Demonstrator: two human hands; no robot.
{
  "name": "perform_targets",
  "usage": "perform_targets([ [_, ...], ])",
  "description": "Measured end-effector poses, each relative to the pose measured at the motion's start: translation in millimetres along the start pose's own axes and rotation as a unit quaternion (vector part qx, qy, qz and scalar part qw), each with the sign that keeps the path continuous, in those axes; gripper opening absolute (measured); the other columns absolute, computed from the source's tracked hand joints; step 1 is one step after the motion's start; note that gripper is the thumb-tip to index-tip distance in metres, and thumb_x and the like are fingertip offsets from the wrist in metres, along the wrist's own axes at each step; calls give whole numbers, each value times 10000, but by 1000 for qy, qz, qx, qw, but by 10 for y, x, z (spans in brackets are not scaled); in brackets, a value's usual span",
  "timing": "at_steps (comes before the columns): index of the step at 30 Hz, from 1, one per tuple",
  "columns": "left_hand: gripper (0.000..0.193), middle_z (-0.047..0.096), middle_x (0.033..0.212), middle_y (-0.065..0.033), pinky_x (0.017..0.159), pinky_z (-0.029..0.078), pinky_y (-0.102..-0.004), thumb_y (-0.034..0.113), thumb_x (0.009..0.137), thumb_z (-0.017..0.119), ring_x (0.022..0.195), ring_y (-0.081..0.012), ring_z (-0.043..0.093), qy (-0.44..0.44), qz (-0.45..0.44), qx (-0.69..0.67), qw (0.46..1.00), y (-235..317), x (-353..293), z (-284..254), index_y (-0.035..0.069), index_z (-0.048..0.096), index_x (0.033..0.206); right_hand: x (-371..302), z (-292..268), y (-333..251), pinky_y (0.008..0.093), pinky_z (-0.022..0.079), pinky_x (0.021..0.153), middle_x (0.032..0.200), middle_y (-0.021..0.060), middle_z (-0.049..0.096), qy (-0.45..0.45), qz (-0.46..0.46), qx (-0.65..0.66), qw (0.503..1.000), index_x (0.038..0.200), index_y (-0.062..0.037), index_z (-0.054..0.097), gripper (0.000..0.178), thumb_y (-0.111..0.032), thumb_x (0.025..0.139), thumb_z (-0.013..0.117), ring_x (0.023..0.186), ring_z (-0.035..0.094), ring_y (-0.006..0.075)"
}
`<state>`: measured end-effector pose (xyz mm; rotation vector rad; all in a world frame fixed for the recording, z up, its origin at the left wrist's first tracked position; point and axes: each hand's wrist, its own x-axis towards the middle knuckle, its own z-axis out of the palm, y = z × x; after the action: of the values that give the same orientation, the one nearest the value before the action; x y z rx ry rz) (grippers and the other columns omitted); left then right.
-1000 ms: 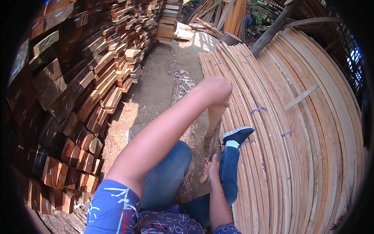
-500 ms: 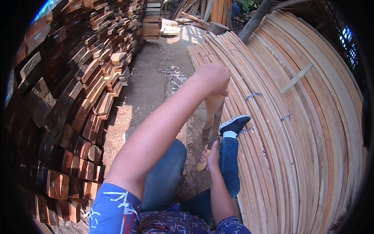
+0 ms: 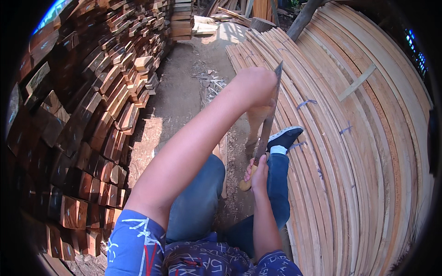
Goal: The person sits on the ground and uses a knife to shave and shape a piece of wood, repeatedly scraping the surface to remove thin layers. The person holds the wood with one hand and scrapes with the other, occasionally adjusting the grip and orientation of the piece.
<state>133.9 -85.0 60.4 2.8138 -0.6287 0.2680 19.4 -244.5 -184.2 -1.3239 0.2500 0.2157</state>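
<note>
My right hand is wrapped round the wooden handle of a machete, whose long dark blade points up and away. Farther forward, my left hand is bent down and closed on the upper end of an upright piece of wood; most of its fingers are hidden. The blade runs along the right side of this wood, its tip beside my left hand. I cannot tell whether blade and wood touch.
Stacked timber blocks rise along the left. Long bundled wood strips fill the right, near my outstretched foot. Wood chips litter the dirt floor. A log post leans at the back.
The machete has risen along the wood, and its tip now shows above my left hand. My right hand has moved slightly up. The left keeps its hold.
</note>
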Motion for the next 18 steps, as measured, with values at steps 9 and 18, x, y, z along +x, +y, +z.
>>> perform_targets([
  [9, 391, 710, 872, -173, 787, 557, -436, 363, 672, 831, 869, -353, 692, 1, -20, 8, 1000, -9, -136, 55, 70, 750, 918, -82, -1, 98, 278, 369, 359, 517, 21, 438, 3, -34, -35, 999, 787, -47, 493, 595, -553, 1029, 292, 365, 420, 125],
  [18, 388, 712, 881, -175, 787, 560, -438, 376, 695, 820, 878, -353, 694, 8, -39, 2, 999, -155, -339, 55, 83, 755, 941, -68, 103, 281, 281, 368, 357, 524, 24, 444, 5, -30, -30, 999, 783, -53, 490, 601, -570, 1022, 297, 379, 432, 128],
])
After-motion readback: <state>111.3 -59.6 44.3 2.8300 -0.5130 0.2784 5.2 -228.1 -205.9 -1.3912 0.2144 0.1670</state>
